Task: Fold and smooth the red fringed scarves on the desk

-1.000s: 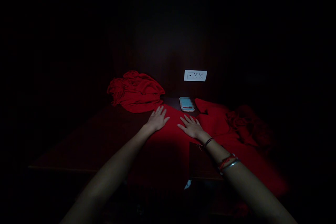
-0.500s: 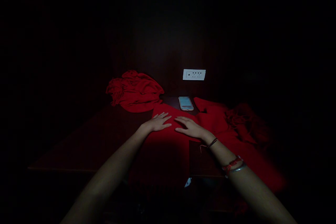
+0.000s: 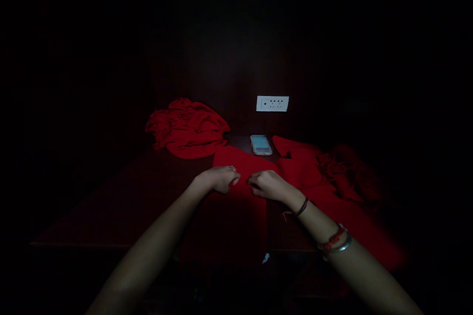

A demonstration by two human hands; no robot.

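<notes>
Both hands now curled over the flat red cloth

Dim light, head view. A smooth red cloth (image 3: pixel 242 206) lies flat on the dark reddish-brown bench (image 3: pixel 118 206), running down to its near edge and past it. Left hand (image 3: pixel 222 178) and right hand (image 3: pixel 266 184) rest on its upper part, near each other with a strip of red between them.

Change noted: half a second ago fingers were stretched out, palms low on the fabric; a second ago, spread wide. Now both sets are bent inward, knuckles raised, fingertips turned down. Cannot tell whether either hand pinches any fabric. The hands also sit slightly lower on the cloth than in the first frame.

Surroundings much as before. Crumpled red fringed bundle (image 3: pixel 192 130) at far left of the bench; more red fabric (image 3: pixel 303 162) spread to the right, its tangled fringe (image 3: pixel 351 172) fading into shadow. Pale-screened phone (image 3: pixel 261 144) lies behind the cloth, below a white rectangular wall socket (image 3: pixel 272 104). Small white tag-like piece (image 3: pixel 265 258) by the cloth's lower right side. Right arm wears a dark cord (image 3: pixel 303 205), a red braided band (image 3: pixel 332 238) and a silver bangle (image 3: pixel 343 245).
</notes>
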